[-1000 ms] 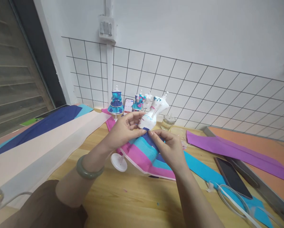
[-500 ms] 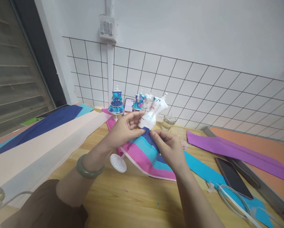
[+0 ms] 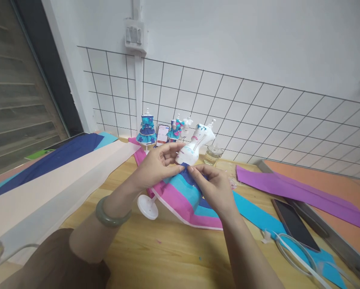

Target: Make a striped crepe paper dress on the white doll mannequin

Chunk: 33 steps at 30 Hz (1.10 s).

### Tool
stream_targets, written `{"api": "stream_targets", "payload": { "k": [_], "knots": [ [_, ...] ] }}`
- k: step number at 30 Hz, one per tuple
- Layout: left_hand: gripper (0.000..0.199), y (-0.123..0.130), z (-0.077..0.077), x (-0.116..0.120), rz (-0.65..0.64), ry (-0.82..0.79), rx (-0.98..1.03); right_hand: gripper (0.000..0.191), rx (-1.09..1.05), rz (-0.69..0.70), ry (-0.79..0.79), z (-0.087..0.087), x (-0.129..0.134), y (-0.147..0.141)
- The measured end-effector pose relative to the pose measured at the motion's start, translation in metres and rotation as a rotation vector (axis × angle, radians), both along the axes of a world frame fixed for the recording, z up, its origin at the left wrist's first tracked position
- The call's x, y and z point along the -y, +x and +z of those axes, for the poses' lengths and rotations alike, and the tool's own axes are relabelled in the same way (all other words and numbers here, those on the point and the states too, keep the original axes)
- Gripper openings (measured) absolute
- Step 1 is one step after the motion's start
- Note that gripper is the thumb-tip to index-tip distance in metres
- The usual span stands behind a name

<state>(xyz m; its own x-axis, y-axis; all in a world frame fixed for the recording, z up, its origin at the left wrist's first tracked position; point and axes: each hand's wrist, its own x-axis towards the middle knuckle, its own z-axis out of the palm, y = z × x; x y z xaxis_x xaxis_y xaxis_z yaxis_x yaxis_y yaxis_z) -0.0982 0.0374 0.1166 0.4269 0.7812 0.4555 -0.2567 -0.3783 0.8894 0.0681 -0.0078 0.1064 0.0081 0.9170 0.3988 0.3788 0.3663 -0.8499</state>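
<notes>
left hand [image 3: 158, 164] and right hand [image 3: 214, 186], fingers of both pinching the navy top edge of a striped blue-and-pink fabric skirt [image 3: 181, 192], skirt against the lower end of a tilted white miniature dress form [image 3: 187, 154], above a light wooden desk [image 3: 156, 253]

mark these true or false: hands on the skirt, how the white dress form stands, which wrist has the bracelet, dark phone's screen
The left hand and right hand both touch the striped skirt. True.
The white dress form stands upright. False: it is tilted.
The green bracelet is on the right wrist. False: it is on the left.
The dark phone lies screen down. False: its screen faces up.
The drinking glass is see-through. True.
</notes>
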Motion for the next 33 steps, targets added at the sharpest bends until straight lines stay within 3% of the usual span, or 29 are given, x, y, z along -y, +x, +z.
{"api": "stream_targets", "payload": {
  "k": [7,15,21,29,33],
  "knots": [
    [0.046,0.0004,-0.0019,-0.0005,-0.023,0.007,0.066,0.028,0.008,-0.025,0.009,0.0014,-0.0007,-0.0026],
    [0.047,0.0053,-0.0062,-0.0036,0.071,0.012,0.078,0.028,0.093,-0.020,0.026,0.0032,0.0015,-0.0055],
    [0.049,0.0054,-0.0066,-0.0050,0.138,0.020,0.119,0.028,-0.100,0.080,-0.111,0.0037,0.0032,-0.0064],
    [0.048,0.0056,-0.0040,-0.0016,0.147,0.057,0.125,0.023,-0.127,-0.093,-0.089,0.0052,0.0063,-0.0084],
    [0.050,0.0051,-0.0030,-0.0005,0.126,0.064,0.148,0.022,-0.098,-0.043,-0.047,0.0064,0.0079,-0.0055]
  ]
}}
